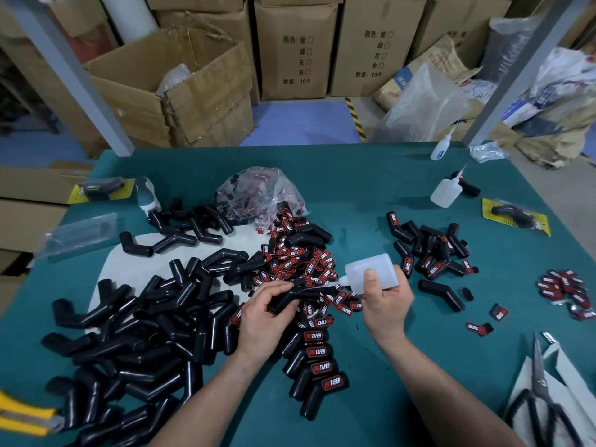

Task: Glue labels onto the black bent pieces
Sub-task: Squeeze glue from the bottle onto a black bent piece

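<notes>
My left hand (264,314) grips a black bent piece (292,298) over the middle of the green table (371,195). My right hand (385,301) holds a white squeeze bottle of glue (371,272), tipped left so its nozzle touches the piece near its bend. A big heap of bare black bent pieces (135,343) lies to the left. Loose red-and-black labels (300,259) spill from a clear bag (261,191) behind my hands. Several labelled pieces (317,366) lie in a row just below my hands.
More labelled pieces (432,253) and a small stack of labels (564,288) lie to the right. Two other glue bottles (446,191) stand at the far right. Scissors (541,391) rest at the near right, a yellow cutter (22,414) at the near left. Cardboard boxes stand behind.
</notes>
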Available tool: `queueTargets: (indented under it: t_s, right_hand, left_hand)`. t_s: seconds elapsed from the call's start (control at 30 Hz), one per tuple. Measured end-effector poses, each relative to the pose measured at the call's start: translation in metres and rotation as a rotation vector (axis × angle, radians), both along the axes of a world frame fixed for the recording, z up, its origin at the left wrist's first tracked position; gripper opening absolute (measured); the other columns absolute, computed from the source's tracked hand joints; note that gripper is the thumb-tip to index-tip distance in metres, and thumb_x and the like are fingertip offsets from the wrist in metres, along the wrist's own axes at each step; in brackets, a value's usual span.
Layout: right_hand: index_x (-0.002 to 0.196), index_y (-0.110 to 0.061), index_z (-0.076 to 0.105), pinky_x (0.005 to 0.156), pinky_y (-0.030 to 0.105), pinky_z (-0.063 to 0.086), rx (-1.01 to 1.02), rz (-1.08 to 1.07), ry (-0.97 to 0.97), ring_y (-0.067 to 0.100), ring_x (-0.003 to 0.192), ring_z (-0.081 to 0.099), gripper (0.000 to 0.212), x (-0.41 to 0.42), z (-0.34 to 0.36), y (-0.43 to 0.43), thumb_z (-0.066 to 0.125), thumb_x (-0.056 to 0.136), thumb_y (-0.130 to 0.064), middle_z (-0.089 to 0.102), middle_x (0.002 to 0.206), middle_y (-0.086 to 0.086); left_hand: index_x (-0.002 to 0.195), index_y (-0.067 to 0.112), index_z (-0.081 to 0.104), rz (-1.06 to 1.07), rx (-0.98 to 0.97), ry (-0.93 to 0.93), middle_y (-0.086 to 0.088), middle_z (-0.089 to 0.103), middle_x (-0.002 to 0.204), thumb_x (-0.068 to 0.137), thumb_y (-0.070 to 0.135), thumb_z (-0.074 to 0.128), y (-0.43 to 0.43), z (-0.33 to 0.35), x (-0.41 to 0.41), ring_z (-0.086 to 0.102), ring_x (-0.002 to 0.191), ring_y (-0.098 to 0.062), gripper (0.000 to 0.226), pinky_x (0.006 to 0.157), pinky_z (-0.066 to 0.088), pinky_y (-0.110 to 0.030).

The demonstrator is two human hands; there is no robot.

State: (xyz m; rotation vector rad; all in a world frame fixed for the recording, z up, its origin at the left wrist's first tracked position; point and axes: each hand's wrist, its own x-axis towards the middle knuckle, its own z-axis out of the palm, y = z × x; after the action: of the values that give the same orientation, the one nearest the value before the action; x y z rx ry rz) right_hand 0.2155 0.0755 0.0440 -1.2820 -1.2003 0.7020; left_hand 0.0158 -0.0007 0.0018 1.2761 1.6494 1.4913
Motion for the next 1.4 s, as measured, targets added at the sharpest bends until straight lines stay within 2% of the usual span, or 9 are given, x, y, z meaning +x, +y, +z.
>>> queueTargets:
  t_s: [0.17,0.33,0.57,0.7,0.9,1.0,1.13,1.23,1.4]
  right_hand:
    - [0.073,-0.03,0.053,0.053,0.025,0.044,0.014,0.003,0.01,0.002,0.059,0.054,0.024,-0.0016,0.0031,-0.0012,0.061,0.079,-0.051,0.058,0.062,-0.012]
    - [0.072,-0.028,0.051,0.056,0.039,0.045,-0.009,-0.012,-0.005,0.017,0.06,0.053,0.026,-0.0019,0.0034,-0.001,0.06,0.077,-0.052,0.055,0.064,-0.006]
    - [0.074,-0.029,0.054,0.06,0.044,0.049,-0.016,-0.015,-0.01,0.029,0.065,0.058,0.024,-0.0023,0.0035,-0.0007,0.061,0.077,-0.052,0.058,0.067,-0.002]
    - [0.074,-0.03,0.055,0.057,0.044,0.048,-0.013,-0.013,0.004,0.014,0.063,0.055,0.025,-0.0023,0.0028,-0.0008,0.062,0.077,-0.053,0.058,0.067,-0.007]
    - [0.073,-0.027,0.054,0.059,0.056,0.05,-0.029,-0.025,0.007,0.04,0.064,0.059,0.027,-0.0014,0.0005,0.0003,0.063,0.078,-0.051,0.059,0.067,0.014]
    - [0.073,-0.027,0.054,0.058,0.053,0.051,-0.024,-0.027,-0.008,0.038,0.063,0.059,0.027,-0.0016,0.0016,-0.0001,0.063,0.078,-0.052,0.058,0.066,0.007]
    - [0.074,-0.016,0.055,0.058,0.045,0.049,-0.032,-0.007,-0.005,0.037,0.063,0.058,0.036,-0.0025,0.0008,-0.0002,0.062,0.078,-0.051,0.06,0.065,0.014]
    - [0.072,-0.023,0.053,0.058,0.032,0.045,-0.013,0.0,-0.011,0.008,0.059,0.053,0.03,-0.0022,0.0023,-0.0006,0.06,0.079,-0.051,0.057,0.063,-0.005]
    - [0.071,-0.02,0.053,0.054,0.018,0.041,-0.012,0.022,-0.013,-0.001,0.058,0.052,0.031,-0.0029,0.0012,-0.0003,0.06,0.078,-0.05,0.054,0.062,-0.009]
  left_hand:
    - [0.106,0.05,0.073,-0.003,0.006,-0.011,0.017,0.07,0.116,0.082,0.007,0.085,0.0003,-0.0047,-0.0015,0.069,0.113,-0.013,0.051,0.099,0.053,-0.024]
    - [0.108,0.051,0.071,-0.004,0.018,-0.027,0.018,0.07,0.116,0.08,0.037,0.079,0.0012,-0.004,-0.0003,0.069,0.112,-0.014,0.032,0.097,0.054,-0.023]
    - [0.109,0.049,0.072,-0.015,0.025,-0.021,0.016,0.07,0.117,0.081,0.039,0.077,0.0019,-0.0074,-0.0012,0.069,0.113,-0.015,0.03,0.099,0.054,-0.027]
    - [0.109,0.05,0.071,-0.018,0.035,-0.01,0.017,0.07,0.116,0.081,0.039,0.077,0.0013,-0.0057,-0.0015,0.069,0.112,-0.013,0.031,0.098,0.054,-0.025]
    - [0.109,0.051,0.071,-0.009,0.041,-0.008,0.017,0.07,0.115,0.081,0.038,0.076,0.0022,-0.0026,0.0002,0.07,0.111,-0.014,0.031,0.097,0.053,-0.023]
    - [0.108,0.052,0.071,-0.007,0.039,-0.001,0.018,0.07,0.115,0.081,0.038,0.077,0.0015,-0.0014,0.0002,0.07,0.111,-0.014,0.032,0.097,0.052,-0.021]
    - [0.109,0.051,0.071,-0.005,0.033,0.009,0.018,0.07,0.115,0.081,0.035,0.078,0.0016,0.0002,0.0005,0.069,0.111,-0.012,0.033,0.097,0.053,-0.021]
    - [0.108,0.051,0.071,0.003,0.036,0.016,0.017,0.07,0.115,0.081,0.021,0.081,0.0011,-0.0009,0.0004,0.07,0.11,-0.012,0.042,0.096,0.053,-0.019]
    - [0.107,0.043,0.073,0.009,0.003,0.001,0.016,0.07,0.116,0.083,0.007,0.084,0.0,-0.002,-0.0003,0.069,0.112,-0.014,0.045,0.096,0.054,-0.024]
